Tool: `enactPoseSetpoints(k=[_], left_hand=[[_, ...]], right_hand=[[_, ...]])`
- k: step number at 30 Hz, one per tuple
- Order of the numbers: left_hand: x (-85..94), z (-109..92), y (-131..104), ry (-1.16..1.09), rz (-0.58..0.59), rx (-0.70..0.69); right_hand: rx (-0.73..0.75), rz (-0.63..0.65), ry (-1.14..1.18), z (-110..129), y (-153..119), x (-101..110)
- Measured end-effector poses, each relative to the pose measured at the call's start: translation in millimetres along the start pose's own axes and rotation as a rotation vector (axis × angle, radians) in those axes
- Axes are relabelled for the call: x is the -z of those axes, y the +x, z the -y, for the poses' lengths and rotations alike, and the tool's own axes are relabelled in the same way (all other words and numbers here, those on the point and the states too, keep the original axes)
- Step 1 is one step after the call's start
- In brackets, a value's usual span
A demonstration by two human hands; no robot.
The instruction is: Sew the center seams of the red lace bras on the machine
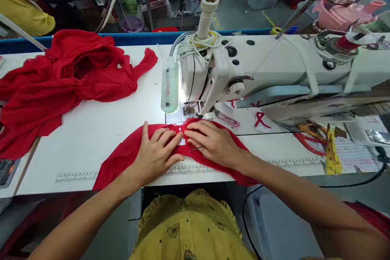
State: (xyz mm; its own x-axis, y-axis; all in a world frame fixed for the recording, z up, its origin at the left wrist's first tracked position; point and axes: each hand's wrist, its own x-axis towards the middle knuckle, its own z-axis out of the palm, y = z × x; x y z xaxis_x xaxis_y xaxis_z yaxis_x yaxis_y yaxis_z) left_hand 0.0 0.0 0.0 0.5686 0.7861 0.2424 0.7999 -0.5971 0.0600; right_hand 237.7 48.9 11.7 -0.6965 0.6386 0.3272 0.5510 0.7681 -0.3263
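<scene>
A piece of red fabric point(122, 152) lies across the table's front part, its upper edge near the presser foot point(189, 110) of the white sewing machine point(271, 59). My left hand point(157, 148) rests flat on the fabric, fingers spread. Between my hands a small white label point(182, 141) shows on the red cloth. My right hand point(216, 144) presses the cloth just right of the label, fingers bent. From under its fingers sticks a thin, dark, pointed metal tool point(196, 148); the rest of it is hidden by the hand.
A heap of red cloth point(85, 73) lies at left. Pink-handled snips point(225, 118) sit beside the needle area. Scissors point(310, 130) and a yellow tape measure point(333, 154) lie at right. A printed ruler point(292, 163) runs along the front edge. Another person's yellow sleeve point(24, 8) shows top left.
</scene>
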Motion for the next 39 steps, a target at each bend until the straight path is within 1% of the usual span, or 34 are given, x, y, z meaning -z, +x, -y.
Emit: enactPoseSetpoints(k=[4, 6, 10, 20, 31, 39], left_hand=[[-1.3, 0, -2, 0.009, -0.006, -0.005], [-2.8, 1, -2, 0.003, -0.003, -0.006], [-5.4, 1, -3, -0.023, 0.026, -0.008], [-4.8, 7, -5, -0.065, 0.053, 0.012], [-5.5, 8, -7, -0.084, 0.073, 0.031], [-3.9, 8, -6, -0.070, 0.071, 0.030]], right_hand=[[0.024, -0.022, 0.010, 1, 8, -4], [0.035, -0.001, -0.038, -1, 8, -8], [0.009, 0.034, -0.103, -3, 4, -13], [-0.034, 0.096, -0.038, -2, 3, -7], [-0.026, 0.122, -0.076, -1, 2, -6], [0.015, 0.169, -0.151, 0, 2, -5]])
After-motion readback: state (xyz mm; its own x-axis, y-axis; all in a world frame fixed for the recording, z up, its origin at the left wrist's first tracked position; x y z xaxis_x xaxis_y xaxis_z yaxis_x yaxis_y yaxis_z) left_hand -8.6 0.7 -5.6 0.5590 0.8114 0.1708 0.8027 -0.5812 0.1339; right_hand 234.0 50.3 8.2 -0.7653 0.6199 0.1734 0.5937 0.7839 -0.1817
